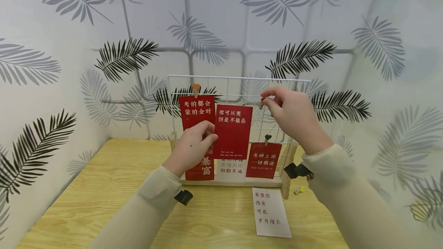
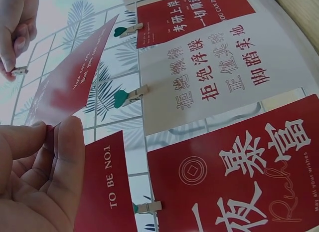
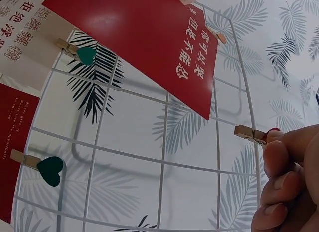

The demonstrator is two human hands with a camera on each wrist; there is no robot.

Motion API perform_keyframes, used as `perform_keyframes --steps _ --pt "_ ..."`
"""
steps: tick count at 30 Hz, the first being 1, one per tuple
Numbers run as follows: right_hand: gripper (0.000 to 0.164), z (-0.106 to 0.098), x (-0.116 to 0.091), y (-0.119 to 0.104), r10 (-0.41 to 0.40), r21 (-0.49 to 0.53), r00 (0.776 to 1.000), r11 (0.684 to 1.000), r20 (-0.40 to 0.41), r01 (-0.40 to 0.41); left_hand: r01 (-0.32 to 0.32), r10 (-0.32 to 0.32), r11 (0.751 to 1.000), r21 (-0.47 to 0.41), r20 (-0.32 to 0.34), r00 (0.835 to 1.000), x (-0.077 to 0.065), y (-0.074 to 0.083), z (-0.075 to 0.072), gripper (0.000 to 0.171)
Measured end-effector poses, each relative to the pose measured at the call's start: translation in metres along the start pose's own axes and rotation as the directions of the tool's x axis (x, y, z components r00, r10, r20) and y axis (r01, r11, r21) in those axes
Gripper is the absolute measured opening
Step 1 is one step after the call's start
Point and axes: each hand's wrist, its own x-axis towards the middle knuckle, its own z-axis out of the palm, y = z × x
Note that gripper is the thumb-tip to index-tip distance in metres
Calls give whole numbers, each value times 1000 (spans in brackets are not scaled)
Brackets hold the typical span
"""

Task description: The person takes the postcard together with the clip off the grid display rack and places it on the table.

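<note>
My left hand (image 1: 194,143) pinches a red card (image 1: 232,137) with white lettering by its left edge, in front of a white wire grid rack (image 1: 238,77). To the right, thumb and fingers of my right hand (image 1: 294,114) pinch a small wooden clothespin (image 3: 251,134) by its red end, its jaws pointing toward the grid. A gap separates this clothespin from the held card. On the grid's upper left hangs another red card (image 1: 188,105) under an orange heart clothespin (image 1: 195,89). Lower down hang a red card (image 2: 249,177), a white card (image 2: 164,82) and a right-hand red card (image 1: 263,160).
Green heart clothespins (image 3: 50,169) fasten the lower cards. A white card with dark red lettering (image 1: 271,212) lies on the wooden table (image 1: 104,187) before the rack. Near the rack's right foot is a small yellow clothespin (image 1: 299,190). Behind stands a leaf-patterned wall (image 1: 214,18).
</note>
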Motion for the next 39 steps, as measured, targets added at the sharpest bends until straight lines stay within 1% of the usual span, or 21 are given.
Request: perform_keyframes --steps 5,13,20,27,34,39 --pt "16 -1 -7 6 17 0 1000 1000 -6 -17 19 -19 1000 -14 9 1000 -4 -3 0 8" --pt "16 -3 -18 18 88 16 996 996 0 -88 22 -22 1000 -13 21 1000 -10 -7 3 9" --pt "17 -2 -27 25 94 43 996 995 -7 -94 47 -46 998 -30 23 999 -15 -9 7 9" --pt "17 -1 -37 36 131 37 991 991 -8 -131 59 -58 998 -24 19 998 -22 -12 12 8" --pt "18 -1 -48 48 161 58 987 985 -14 -160 69 -67 996 -60 36 997 -28 -16 16 9" --pt "19 -1 -56 56 183 65 983 981 -8 -182 79 -76 995 -67 46 996 -31 -19 19 10"
